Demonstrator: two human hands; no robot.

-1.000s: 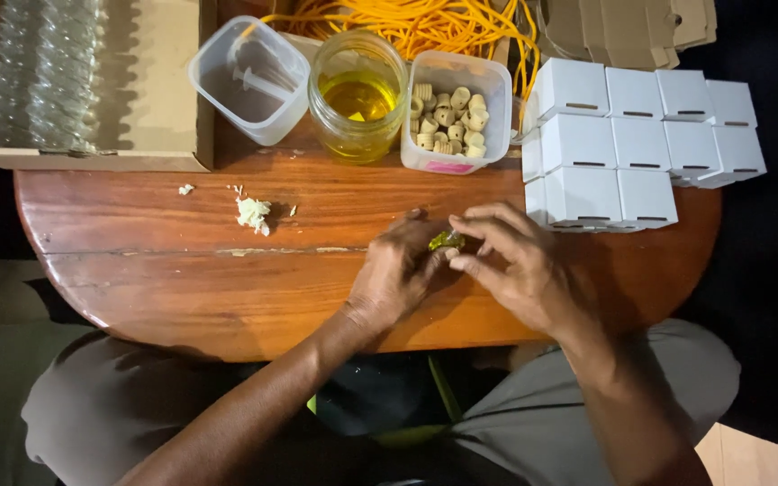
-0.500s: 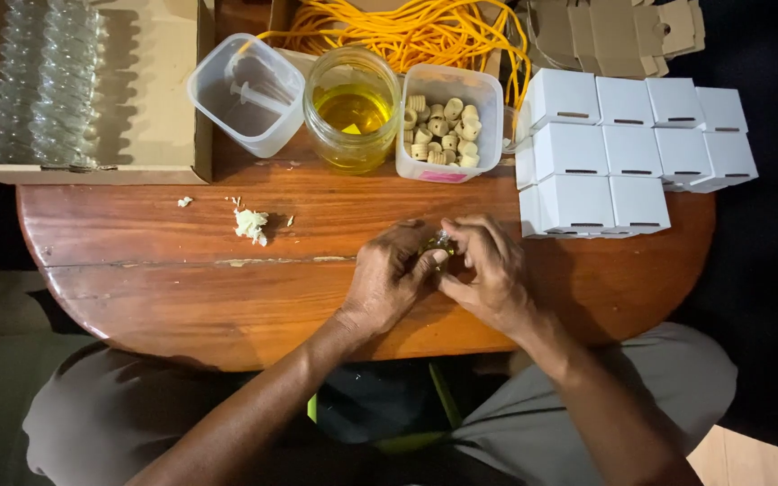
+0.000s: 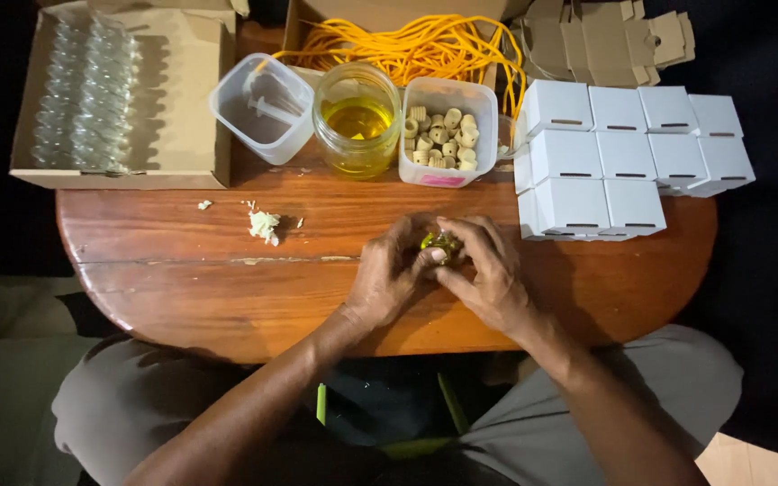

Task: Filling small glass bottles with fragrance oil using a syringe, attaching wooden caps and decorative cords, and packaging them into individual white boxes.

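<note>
We are holding a small yellow-green bottle point(image 3: 441, 243) between both hands over the wooden table point(image 3: 182, 279). The left hand point(image 3: 391, 279) and the right hand point(image 3: 490, 274) are both closing their fingers on it, so each grip is clamped on the bottle and most of it is hidden; we cannot tell its exact shape.

Below the grip, the curved near edge of the table is lying close to our wrists. To the left of the grip a wide stretch of bare wood is lying open, with only a small pale crumpled scrap point(image 3: 265, 225) and a few crumbs on it. Just right of the grip, a block of small white boxes point(image 3: 628, 153) is standing in rows, each with a dark slot on its face.

Above the grip, three containers are standing side by side: a clear square tub point(image 3: 263, 108), a glass jar of yellow oil point(image 3: 357, 121), and a clear tub of corks point(image 3: 447, 130) with a pink label low on its front. Behind them yellow cord point(image 3: 407, 40) is lying in a tangle. Far up and left, a cardboard box of clear empty bottles point(image 3: 87, 90) is overhanging the table's back edge.
</note>
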